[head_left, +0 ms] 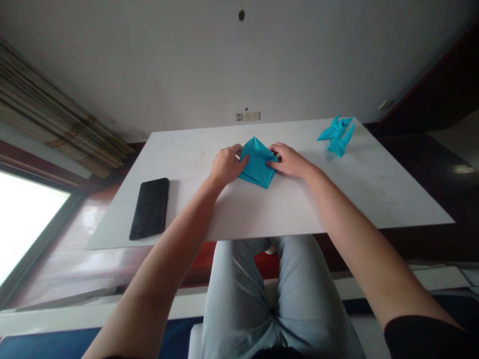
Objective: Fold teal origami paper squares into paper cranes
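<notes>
A blue sheet of origami paper (258,162), folded into a layered diamond with crease lines, is held over the middle of the white table. My left hand (227,163) pinches its left corner, thumb on top and fingers behind. At the right corner my right hand (288,159) grips the paper the same way, thumb on the front face. One point of the diamond faces away from me and another faces toward me. The fingertips behind the paper are partly hidden.
Folded blue origami figures (339,135) stand at the table's far right. A black tablet or phone (149,208) lies at the left on the white table (366,199). The wall with sockets (247,116) rises behind the far edge. A curtain (56,109) hangs at left.
</notes>
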Available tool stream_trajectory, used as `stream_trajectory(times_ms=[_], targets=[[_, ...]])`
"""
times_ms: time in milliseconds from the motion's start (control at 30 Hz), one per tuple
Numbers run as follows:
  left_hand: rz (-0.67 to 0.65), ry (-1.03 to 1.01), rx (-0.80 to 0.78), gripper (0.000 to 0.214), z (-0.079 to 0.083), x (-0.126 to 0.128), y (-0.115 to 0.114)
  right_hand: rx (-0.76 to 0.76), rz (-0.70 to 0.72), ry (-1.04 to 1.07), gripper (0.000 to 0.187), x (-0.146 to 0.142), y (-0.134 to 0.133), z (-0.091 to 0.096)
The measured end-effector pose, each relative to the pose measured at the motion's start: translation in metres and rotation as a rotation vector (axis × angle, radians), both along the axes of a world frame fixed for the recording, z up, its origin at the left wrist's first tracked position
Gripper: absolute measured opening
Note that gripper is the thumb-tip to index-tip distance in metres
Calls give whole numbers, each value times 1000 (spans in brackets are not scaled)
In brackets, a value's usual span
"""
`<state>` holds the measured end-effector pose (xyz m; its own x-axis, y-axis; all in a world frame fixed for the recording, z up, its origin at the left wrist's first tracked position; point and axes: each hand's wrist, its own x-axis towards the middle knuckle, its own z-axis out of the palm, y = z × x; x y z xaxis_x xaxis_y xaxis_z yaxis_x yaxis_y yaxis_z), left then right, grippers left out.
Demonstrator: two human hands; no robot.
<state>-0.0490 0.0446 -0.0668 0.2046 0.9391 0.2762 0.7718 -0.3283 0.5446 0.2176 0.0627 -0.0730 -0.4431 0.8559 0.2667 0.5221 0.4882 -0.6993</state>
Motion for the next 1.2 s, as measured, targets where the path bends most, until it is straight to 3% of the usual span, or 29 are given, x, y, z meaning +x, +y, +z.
stream_trajectory(times_ms=[67, 200, 400, 533, 667, 967, 1033, 1200], targets=[[12, -12, 1, 24, -1, 0, 1, 3, -8, -4, 26, 0, 1, -2], [47, -69, 34, 19, -3, -3, 3, -33, -20, 54, 52, 1, 1, -7], [-7, -172, 90, 34, -5, -6, 4, -25, -11, 101, 73, 4, 3, -15], [-190, -137, 140, 31, -3, -4, 1, 111, 31, 75, 58, 3, 2, -13], [-339, -8, 82, 48, -1, -1, -5, 141, 69, 34, 41, 0, -1, -10], [-354, 49, -3, 83, -10, -5, 1, 101, -22, 114, 67, 0, 4, -22], [-349, 36, -20, 90, -13, -6, 3, 105, -21, 139, 62, 0, 4, -21], [-361, -17, -22, 101, -19, -6, 6, 97, 4, 184, 30, -2, 3, -12]])
